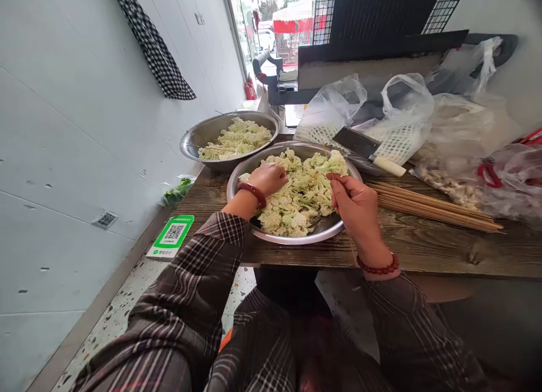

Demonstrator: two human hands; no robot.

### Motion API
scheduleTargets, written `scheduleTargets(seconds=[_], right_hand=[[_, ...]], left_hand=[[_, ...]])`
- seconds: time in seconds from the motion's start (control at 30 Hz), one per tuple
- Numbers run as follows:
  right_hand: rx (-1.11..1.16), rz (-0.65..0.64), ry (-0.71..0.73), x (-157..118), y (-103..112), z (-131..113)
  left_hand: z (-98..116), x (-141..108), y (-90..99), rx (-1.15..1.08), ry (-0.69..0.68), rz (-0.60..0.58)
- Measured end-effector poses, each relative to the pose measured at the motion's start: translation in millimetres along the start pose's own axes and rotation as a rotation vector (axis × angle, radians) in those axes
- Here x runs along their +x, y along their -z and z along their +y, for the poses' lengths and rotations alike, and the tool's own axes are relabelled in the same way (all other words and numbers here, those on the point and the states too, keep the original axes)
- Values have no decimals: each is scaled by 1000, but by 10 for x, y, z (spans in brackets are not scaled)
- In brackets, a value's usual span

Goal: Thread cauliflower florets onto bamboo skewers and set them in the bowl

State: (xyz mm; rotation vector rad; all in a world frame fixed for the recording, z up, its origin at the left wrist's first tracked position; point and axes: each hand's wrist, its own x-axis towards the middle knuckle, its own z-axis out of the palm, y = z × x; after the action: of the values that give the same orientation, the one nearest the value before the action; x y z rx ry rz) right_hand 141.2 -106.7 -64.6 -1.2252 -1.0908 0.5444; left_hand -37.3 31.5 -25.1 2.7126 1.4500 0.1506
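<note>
A steel bowl (292, 240) full of cauliflower florets (288, 211) stands near the table's front edge. My left hand (267, 179) is over the bowl's left part, its fingers curled downward; what they hold, if anything, is hidden. My right hand (354, 199), at the bowl's right rim, is closed in a pinch on a thin skewer. A cauliflower piece (337, 162) sits at the skewer's upper part, just above my right fingertips. Behind on the left, a second steel bowl (190, 149) holds more florets, with skewers lying across it.
Right of the bowl, a bundle of wooden skewers (432, 205) lies on the wooden table (423, 251). A cleaver (359, 145) with a pale handle rests behind it. Plastic bags (406, 121) crowd the back right. A green payment card (173, 236) is at the left edge, beside the wall.
</note>
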Motion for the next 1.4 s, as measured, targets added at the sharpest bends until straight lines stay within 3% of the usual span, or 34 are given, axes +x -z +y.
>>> scheduleTargets(seconds=[0.17, 0.3, 0.4, 0.47, 0.6, 0.7, 0.83, 0.97, 1.17, 1.4], right_hand=[[-27, -19, 14, 0, 5, -3], [-44, -23, 21, -2, 10, -16], [-47, -26, 25, 0, 10, -18], [-40, -40, 16, 4, 8, -17], [2, -81, -12, 13, 5, -1], [15, -100, -26, 13, 5, 26], [3, -94, -42, 8, 4, 42], [9, -118, -37, 3, -3, 7], [-34, -203, -25, 5, 7, -39], [-82, -234, -21, 8, 14, -87]], left_hand=[[38, -25, -82, 90, -33, -34], [-15, -23, -112, -40, -84, -12], [-53, -23, -106, -345, -154, 106], [-58, -39, -83, -675, -155, 160], [-2, -111, 25, -1366, -95, 35], [96, -170, 154, -1594, -63, -36], [260, -213, 276, -1658, -27, -36], [370, -192, 227, -1768, 5, -45], [351, -188, 120, -1845, 21, -3], [324, -244, 74, -1808, -61, 101]])
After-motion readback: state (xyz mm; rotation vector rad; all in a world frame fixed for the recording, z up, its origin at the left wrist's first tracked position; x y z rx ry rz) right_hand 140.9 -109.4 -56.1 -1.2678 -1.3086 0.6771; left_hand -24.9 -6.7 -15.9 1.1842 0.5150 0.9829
